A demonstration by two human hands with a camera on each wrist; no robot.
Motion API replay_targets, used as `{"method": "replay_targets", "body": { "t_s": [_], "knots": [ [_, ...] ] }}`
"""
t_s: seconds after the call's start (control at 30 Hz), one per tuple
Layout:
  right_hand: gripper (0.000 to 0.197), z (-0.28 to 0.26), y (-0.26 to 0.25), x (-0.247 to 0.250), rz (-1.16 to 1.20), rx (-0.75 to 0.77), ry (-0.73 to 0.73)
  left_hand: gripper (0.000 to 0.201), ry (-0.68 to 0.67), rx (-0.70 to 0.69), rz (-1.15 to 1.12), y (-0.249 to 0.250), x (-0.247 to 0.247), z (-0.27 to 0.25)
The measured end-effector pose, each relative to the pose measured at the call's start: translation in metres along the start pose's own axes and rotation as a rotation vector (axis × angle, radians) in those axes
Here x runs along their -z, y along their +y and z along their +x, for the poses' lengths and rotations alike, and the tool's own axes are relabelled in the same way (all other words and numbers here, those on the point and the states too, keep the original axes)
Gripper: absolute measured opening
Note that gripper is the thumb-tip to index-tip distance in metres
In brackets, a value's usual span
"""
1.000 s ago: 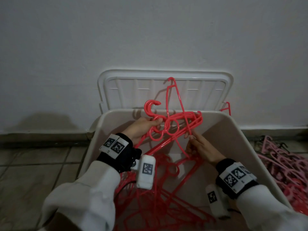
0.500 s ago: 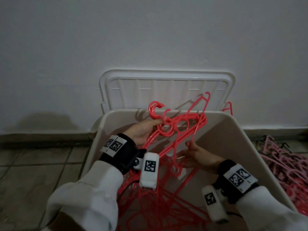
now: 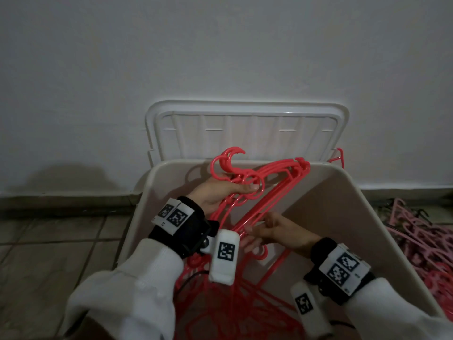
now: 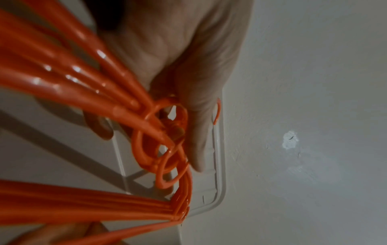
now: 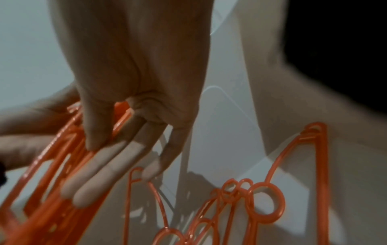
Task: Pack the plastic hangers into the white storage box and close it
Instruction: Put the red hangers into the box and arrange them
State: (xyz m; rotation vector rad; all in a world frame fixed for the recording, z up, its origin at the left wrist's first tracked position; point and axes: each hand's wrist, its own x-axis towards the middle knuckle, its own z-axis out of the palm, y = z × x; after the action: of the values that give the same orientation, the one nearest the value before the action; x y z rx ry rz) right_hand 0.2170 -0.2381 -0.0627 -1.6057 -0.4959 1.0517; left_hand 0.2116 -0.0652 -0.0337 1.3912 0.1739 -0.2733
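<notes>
My left hand (image 3: 228, 190) grips a bundle of red plastic hangers (image 3: 277, 175) just below their hooks and holds it over the open white storage box (image 3: 331, 229). In the left wrist view the fingers (image 4: 199, 116) curl round the hanger necks (image 4: 146, 119). My right hand (image 3: 264, 231) is lower down. It pinches the bundle's long bars (image 5: 41, 182) between the thumb and straight fingers (image 5: 108, 165). More red hangers (image 3: 232, 310) lie tangled on the box floor (image 5: 266, 203).
The box lid (image 3: 245, 128) leans upright against the white wall behind the box. One red hanger (image 3: 339, 158) pokes up behind the box's back right corner. A heap of pink hangers (image 3: 421, 241) lies on the floor to the right. Tiled floor (image 3: 49, 241) runs to the left.
The hanger that stood upright a second ago has swung down flat into the bundle. My right hand has slid lower and leftward along the bars, with its fingers straightened.
</notes>
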Motion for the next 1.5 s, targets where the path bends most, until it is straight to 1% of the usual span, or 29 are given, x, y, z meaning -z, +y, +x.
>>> {"method": "replay_targets", "body": {
  "t_s": [0.1,0.17,0.27,0.33,0.4,0.5,0.6,0.63,0.73,0.8,0.83,0.9,0.93,0.97,1.0,1.07,1.13,1.2,1.3,1.4,1.5],
  "knots": [
    [0.014,0.002,0.002,0.003,-0.066,0.027,0.014,0.022,0.037,-0.029,0.073,0.001,-0.002,0.0],
    [0.014,0.002,0.001,0.005,-0.059,0.031,0.07,0.029,0.065,-0.036,0.108,0.0,-0.003,0.0],
    [0.033,0.002,0.001,0.011,-0.024,0.008,0.206,0.027,0.041,-0.05,0.149,-0.002,-0.004,0.0],
    [0.039,0.001,0.002,0.018,-0.03,0.017,0.214,0.024,-0.002,-0.067,0.165,-0.003,-0.003,-0.001],
    [0.038,0.0,0.002,0.021,-0.009,0.027,0.185,0.021,-0.033,-0.069,0.16,-0.002,-0.003,-0.002],
    [0.038,-0.002,-0.001,0.025,0.07,0.051,0.175,0.01,0.01,-0.053,0.084,0.001,-0.003,-0.003],
    [0.04,-0.004,-0.002,0.027,0.069,0.062,0.183,0.035,0.068,-0.008,0.058,0.002,-0.001,-0.001],
    [0.04,-0.004,-0.002,0.027,0.062,0.066,0.181,0.037,0.079,0.008,0.068,0.003,0.0,-0.001],
    [0.039,-0.003,-0.001,0.023,0.027,0.085,0.162,0.024,0.111,0.018,0.083,0.001,-0.002,-0.001],
    [0.039,-0.001,0.0,0.02,-0.042,0.082,0.153,0.028,0.169,-0.006,0.096,-0.002,-0.004,0.0],
    [0.039,0.0,0.001,0.02,-0.067,0.074,0.156,0.024,0.181,-0.012,0.102,-0.002,-0.006,0.0],
    [0.037,0.001,0.002,0.02,-0.094,0.054,0.173,0.027,0.137,-0.02,0.118,-0.003,-0.007,-0.001],
    [0.035,0.001,0.002,0.019,-0.102,0.042,0.184,0.024,0.103,-0.021,0.129,-0.004,-0.008,-0.001],
    [0.032,0.001,0.001,0.019,-0.111,0.025,0.204,0.017,0.09,-0.021,0.154,-0.004,-0.008,-0.002],
    [0.03,0.001,0.001,0.019,-0.121,0.011,0.234,0.015,0.088,-0.026,0.184,-0.003,-0.008,-0.002],
    [0.028,0.002,0.003,0.02,-0.119,-0.01,0.293,0.023,0.102,-0.04,0.244,-0.004,-0.008,-0.003],
    [0.033,0.003,0.004,0.02,-0.031,-0.046,0.293,0.023,0.098,-0.043,0.302,-0.005,-0.01,-0.004],
    [0.033,0.003,0.006,0.019,0.105,-0.05,0.285,0.023,0.082,-0.037,0.326,-0.008,-0.013,-0.005],
    [0.029,0.005,0.007,0.019,0.257,-0.041,0.386,0.02,0.04,-0.03,0.376,-0.008,-0.015,-0.006],
    [0.03,0.007,0.01,0.023,0.399,-0.039,0.443,0.029,-0.029,-0.08,0.389,-0.005,-0.019,-0.008],
    [0.031,0.009,0.013,0.026,0.488,-0.034,0.459,0.028,0.008,-0.139,0.445,-0.003,-0.023,-0.009]
  ]
}}
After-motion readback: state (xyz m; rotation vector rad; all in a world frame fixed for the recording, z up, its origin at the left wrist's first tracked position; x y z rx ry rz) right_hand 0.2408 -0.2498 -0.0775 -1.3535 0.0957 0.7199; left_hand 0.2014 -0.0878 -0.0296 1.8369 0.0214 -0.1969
